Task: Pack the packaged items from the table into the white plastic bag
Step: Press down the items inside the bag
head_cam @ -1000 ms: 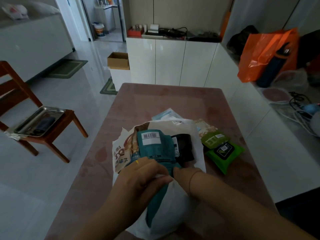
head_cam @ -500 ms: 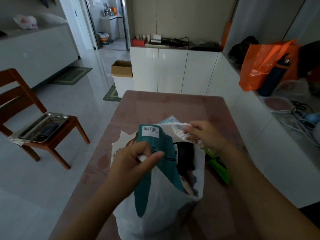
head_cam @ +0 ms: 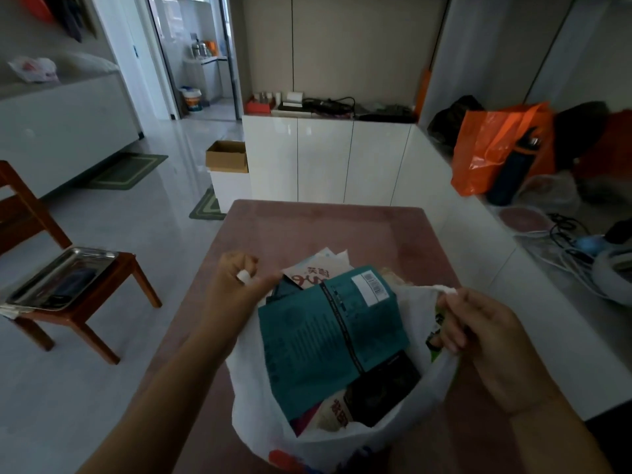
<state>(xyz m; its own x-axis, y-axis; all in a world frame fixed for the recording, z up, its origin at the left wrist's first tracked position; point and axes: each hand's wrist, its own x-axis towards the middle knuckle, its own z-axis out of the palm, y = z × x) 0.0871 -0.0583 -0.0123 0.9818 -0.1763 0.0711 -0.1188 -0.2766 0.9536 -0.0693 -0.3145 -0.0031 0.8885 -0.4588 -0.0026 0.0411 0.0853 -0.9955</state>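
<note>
**Both hands hold the white bag open over the table**

The white plastic bag [head_cam: 260, 378] sits on the pink table [head_cam: 328, 230], close to the near edge, with its mouth pulled wide. The left hand [head_cam: 236, 285] is closed around the bag's left handle, a bit of white plastic showing between its fingers. The right hand [head_cam: 478, 323] pinches the right handle, a twisted white strip pulled up between thumb and fingers. The two hands are well apart, one on each side of the opening.

Inside the bag, a large teal packet [head_cam: 328, 340] lies on top, tilted, with a white barcode label near its upper corner. A black packet [head_cam: 379, 395] lies just below it, partly tucked under its lower edge. Beside the black packet, a pale packet with red print [head_cam: 337, 412] peeks out near the bottom of the opening. At the far side of the mouth, a white packet with red characters [head_cam: 314, 271] sticks up behind the teal one.

Against the right hand, a green packet [head_cam: 436, 336] shows as a thin strip at the bag's right edge; whether it is inside or outside the bag is hard to tell.

To the left of the table, a metal tray [head_cam: 61, 278] rests on a wooden chair [head_cam: 82, 319]. An orange bag [head_cam: 492, 148] stands on the white counter to the right.
</note>
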